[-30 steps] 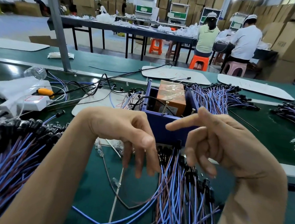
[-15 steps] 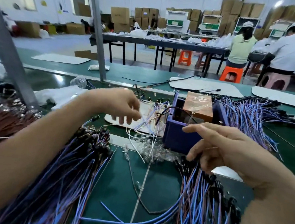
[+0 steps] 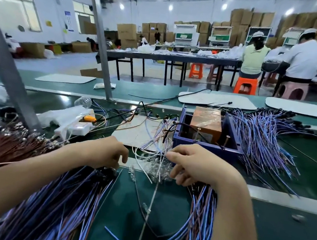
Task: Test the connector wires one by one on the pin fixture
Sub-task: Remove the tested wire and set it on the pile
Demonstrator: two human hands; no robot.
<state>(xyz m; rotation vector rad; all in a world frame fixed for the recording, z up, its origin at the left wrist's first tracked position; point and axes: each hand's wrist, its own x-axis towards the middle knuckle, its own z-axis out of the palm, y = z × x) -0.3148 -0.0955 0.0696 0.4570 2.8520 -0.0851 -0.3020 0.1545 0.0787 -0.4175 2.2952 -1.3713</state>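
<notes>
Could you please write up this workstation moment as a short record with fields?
left hand: fingers curled down at the connector ends of the left wire bundle; grip hidden
right hand: fingers curled beside thin white wires; hold unclear
pin fixture: blue box just behind both hands, brown block inside
right wire bundle: lies right of the fixture
near wire bundle: runs under the right wrist

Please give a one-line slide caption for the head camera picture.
Left hand and right hand poised over bundles of blue and brown connector wires near the dark blue plastic fixture box.
</notes>
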